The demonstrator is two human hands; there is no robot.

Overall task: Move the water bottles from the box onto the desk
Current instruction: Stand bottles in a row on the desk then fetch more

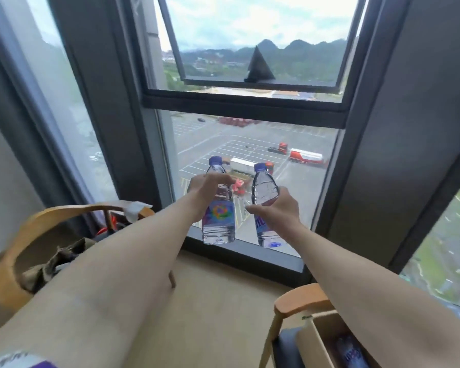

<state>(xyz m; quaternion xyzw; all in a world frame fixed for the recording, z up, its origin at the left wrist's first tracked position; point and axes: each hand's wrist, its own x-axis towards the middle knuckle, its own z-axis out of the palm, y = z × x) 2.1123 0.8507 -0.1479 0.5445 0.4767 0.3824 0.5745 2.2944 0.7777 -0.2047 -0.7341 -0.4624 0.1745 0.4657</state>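
I hold two clear water bottles with purple caps up in front of the window. My left hand (pixel 207 191) grips the left bottle (pixel 218 221), which shows a multicoloured label, around its upper body. My right hand (pixel 275 208) grips the right bottle (pixel 264 187) at its middle; this one tilts slightly left. Both bottles hang in the air above the floor. At the bottom right the open cardboard box (pixel 310 338) rests on a chair, and another bottle (pixel 348 351) lies inside it, partly hidden by my right forearm. No desk is in view.
A wooden chair (pixel 24 235) with a dark bag on it stands at the left. Another wooden chair (pixel 300 301) at the bottom right carries the box. Pale wood floor runs between them up to the dark window frame (pixel 245 102).
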